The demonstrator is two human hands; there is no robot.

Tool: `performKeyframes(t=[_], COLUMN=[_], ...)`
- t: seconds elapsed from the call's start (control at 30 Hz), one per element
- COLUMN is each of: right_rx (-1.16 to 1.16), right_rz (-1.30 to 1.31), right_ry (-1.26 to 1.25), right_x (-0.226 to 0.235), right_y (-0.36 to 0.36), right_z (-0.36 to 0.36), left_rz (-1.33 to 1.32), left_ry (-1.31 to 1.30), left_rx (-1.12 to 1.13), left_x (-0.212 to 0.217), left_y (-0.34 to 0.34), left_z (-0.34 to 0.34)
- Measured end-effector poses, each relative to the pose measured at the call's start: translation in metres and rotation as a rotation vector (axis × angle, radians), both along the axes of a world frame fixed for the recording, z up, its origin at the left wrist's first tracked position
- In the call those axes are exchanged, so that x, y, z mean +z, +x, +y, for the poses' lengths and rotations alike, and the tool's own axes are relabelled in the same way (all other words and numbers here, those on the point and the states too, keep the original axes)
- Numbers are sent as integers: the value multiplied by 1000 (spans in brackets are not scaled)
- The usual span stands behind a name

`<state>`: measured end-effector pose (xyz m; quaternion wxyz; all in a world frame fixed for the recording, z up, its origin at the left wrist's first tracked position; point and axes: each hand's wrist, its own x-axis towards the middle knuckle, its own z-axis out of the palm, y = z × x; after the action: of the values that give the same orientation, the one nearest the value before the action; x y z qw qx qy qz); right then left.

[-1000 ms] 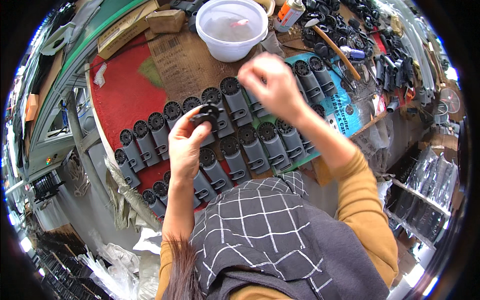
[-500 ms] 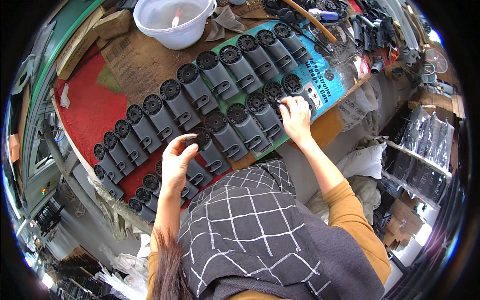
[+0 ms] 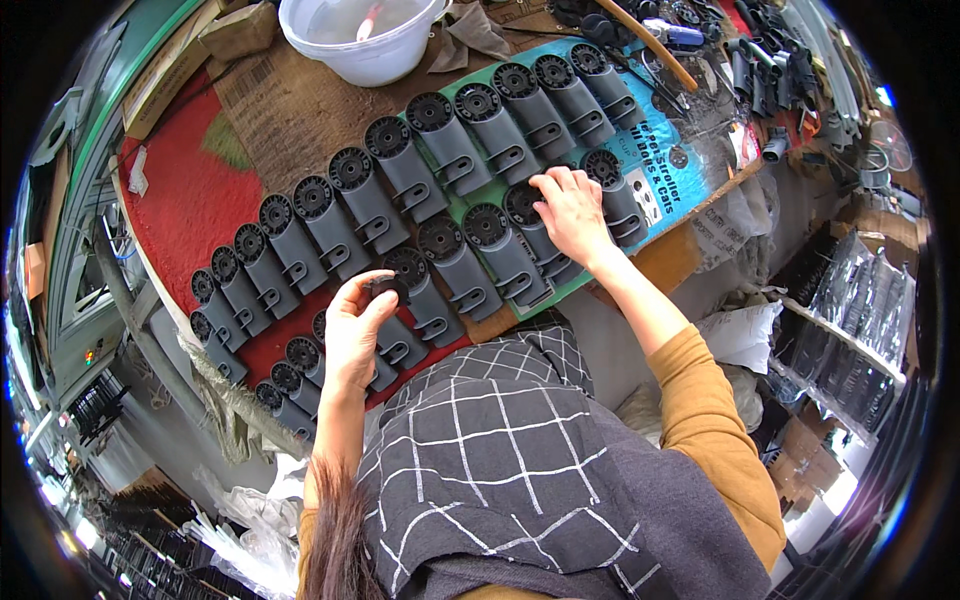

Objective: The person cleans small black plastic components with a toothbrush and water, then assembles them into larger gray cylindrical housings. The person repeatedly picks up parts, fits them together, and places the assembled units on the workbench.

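Nearest to me, my checked apron (image 3: 490, 430) lay along the bench edge. My left hand (image 3: 350, 330) was pinched narrow, thumb against fingers, holding a black round piece (image 3: 385, 288) over the near row of gray housings (image 3: 467, 280). That piece was in my grip and had not been set down.

My right hand (image 3: 577, 215) was at the same row, farther right, fingers curled at the black round end (image 3: 522, 203) of one housing. Contact appeared likely; I could not tell whether the fingertips held a small part.

Status of the near row: laid out side by side, round ends directed away from me. Some units were covered by my hands. Each exposed round end was black and ribbed.

Status of the far row (image 3: 395, 175): laid out in the same orientation, round ends exposed, untouched by either hand. The round ends looked alike in both rows, so I could not tell finished units from unfinished ones.

Beyond the rows stood a white bucket (image 3: 380, 68); to its right lay a wooden handle (image 3: 655, 45) and loose dark tubular parts (image 3: 765, 85).
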<state>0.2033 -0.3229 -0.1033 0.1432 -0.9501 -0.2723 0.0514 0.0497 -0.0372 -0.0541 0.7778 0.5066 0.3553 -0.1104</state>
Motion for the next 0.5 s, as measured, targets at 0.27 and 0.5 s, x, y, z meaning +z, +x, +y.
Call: performKeyframes(t=[0.27,0.5], right_rx=[104,54], right_rz=[-95,-65], right_ry=[-206,-207], right_x=[4,-2], right_y=[-42,-42], right_z=[-12,-5], left_rz=[-16,-33], left_ry=[-10,-8], left_rx=[-17,-37], left_x=[2,3], left_y=[8,11], left_z=[-2,-4])
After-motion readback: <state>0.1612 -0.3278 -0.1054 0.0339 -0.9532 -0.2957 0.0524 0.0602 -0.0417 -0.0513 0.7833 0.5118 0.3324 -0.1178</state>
